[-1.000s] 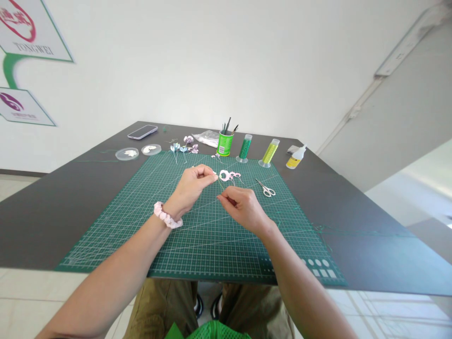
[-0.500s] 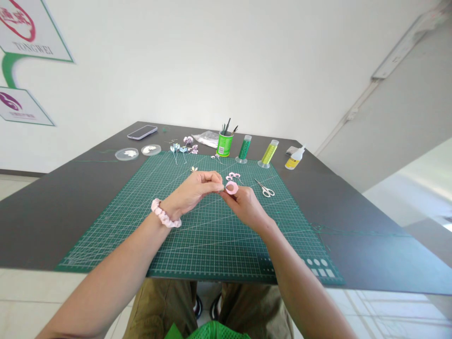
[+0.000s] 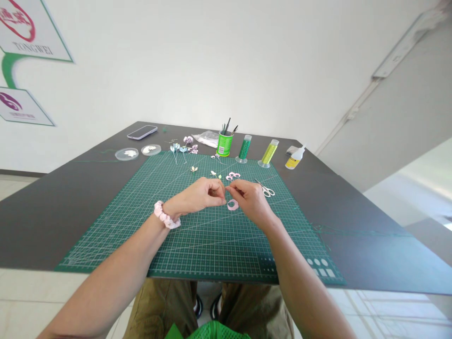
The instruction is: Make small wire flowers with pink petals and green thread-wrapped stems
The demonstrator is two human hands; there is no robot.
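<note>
My left hand [image 3: 206,194], with a pink scrunchie [image 3: 164,215] on its wrist, is closed in a pinch over the cutting mat [image 3: 197,245]. At its fingertips is a curved pink petal [image 3: 233,205], which hangs just below my right fingers. My right hand [image 3: 251,197] is pinched shut close beside the left, fingertips nearly meeting; what it grips is too small to make out. Beyond the hands lie small pink petals [image 3: 233,175] with wire stems. White-handled scissors [image 3: 268,191] lie partly behind my right hand.
Behind stand a green can [image 3: 224,144] of tools, a dark green thread spool [image 3: 244,149], a yellow-green spool [image 3: 269,153] and a glue bottle [image 3: 295,157]. Wired flowers [image 3: 182,149], two shallow dishes [image 3: 127,154] and a phone [image 3: 142,132] lie at the back left.
Both hands have turned and come slightly nearer to me. The pink petal has swung from above the fingertips to below them. Small pale leaf pieces behind the hands now show.
</note>
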